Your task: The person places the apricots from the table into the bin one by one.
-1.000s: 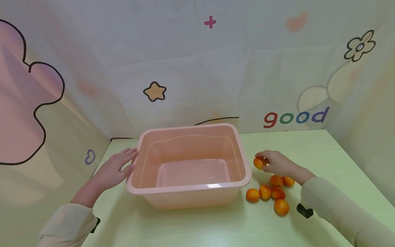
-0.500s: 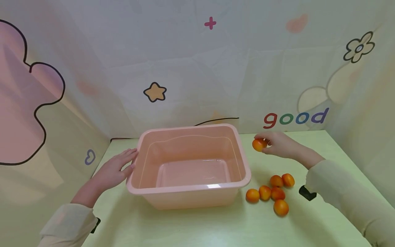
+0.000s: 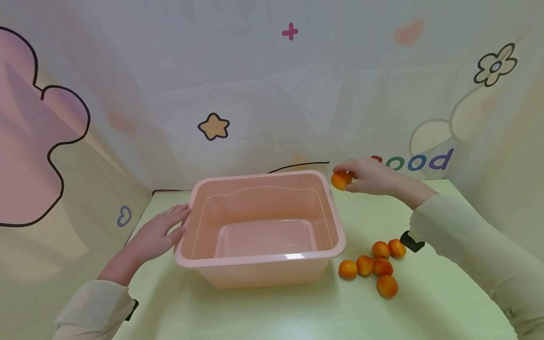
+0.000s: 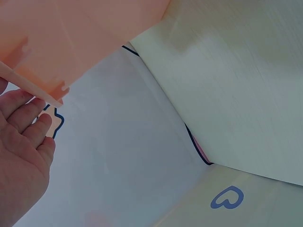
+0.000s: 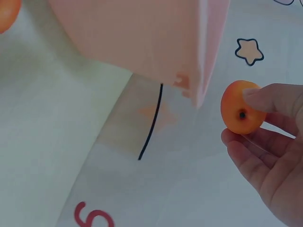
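Note:
A pink plastic basin stands on the table, with nothing seen inside it. My left hand rests against its left rim, fingers fairly straight; in the left wrist view the fingers touch the rim from outside. My right hand pinches an orange-red apricot between thumb and fingers, raised beside the basin's far right corner. In the right wrist view the held apricot shows a dark stem dimple and lies just outside the rim.
Several more apricots lie grouped on the pale green table, right of the basin. A printed cloth backdrop hangs behind and along both sides of the table.
My right hand has lifted the apricot up from near the group, away from me, then left toward the basin's far right corner. The left hand and basin have stayed put.

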The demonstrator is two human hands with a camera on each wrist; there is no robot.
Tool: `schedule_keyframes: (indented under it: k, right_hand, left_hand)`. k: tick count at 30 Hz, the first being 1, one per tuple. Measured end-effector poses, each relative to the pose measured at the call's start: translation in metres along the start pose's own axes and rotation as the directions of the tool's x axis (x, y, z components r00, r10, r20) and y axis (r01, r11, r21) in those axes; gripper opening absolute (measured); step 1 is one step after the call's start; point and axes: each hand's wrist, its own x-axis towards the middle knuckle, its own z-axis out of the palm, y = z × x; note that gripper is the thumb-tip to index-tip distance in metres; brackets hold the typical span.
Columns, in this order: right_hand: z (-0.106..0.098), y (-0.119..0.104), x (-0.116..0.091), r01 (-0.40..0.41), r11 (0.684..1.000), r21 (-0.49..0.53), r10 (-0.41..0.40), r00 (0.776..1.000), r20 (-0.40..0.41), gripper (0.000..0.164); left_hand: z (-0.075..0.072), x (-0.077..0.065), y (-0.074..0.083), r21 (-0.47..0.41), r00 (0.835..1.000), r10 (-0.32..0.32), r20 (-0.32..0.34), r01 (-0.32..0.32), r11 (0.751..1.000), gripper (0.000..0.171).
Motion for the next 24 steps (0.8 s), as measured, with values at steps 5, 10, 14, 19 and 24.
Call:
schedule_keyframes:
  k: [5, 10, 14, 19, 24]
  right_hand:
    - [-0.003, -0.021, 0.015, 0.037, 0.998, -0.05, -0.036, 0.999, 0.025, 0.031]
    - [-0.002, -0.043, 0.034, 0.122, 0.988, -0.095, -0.119, 0.992, 0.039, 0.027]
    - [0.002, -0.057, 0.049, 0.187, 0.979, -0.083, -0.185, 0.982, 0.04, 0.02]
    - [0.015, -0.068, 0.067, 0.224, 0.971, -0.083, -0.219, 0.974, 0.064, 0.022]
    - [0.032, -0.076, 0.084, 0.187, 0.982, -0.028, -0.182, 0.974, 0.133, 0.029]
  left_hand:
    - [0.0, 0.0, 0.001, 0.002, 1.0, -0.001, -0.002, 0.001, 1.0, 0.047]
    - [-0.002, -0.001, 0.003, 0.006, 1.0, 0.0, -0.003, 0.0, 1.0, 0.047]
    - [-0.001, 0.0, 0.003, 0.011, 1.0, 0.006, -0.004, -0.006, 1.0, 0.047]
    - [0.0, 0.001, 0.0, 0.03, 1.0, 0.02, -0.005, -0.019, 0.999, 0.047]
    - [0.0, 0.002, -0.002, 0.037, 1.0, 0.02, -0.003, -0.02, 0.999, 0.046]
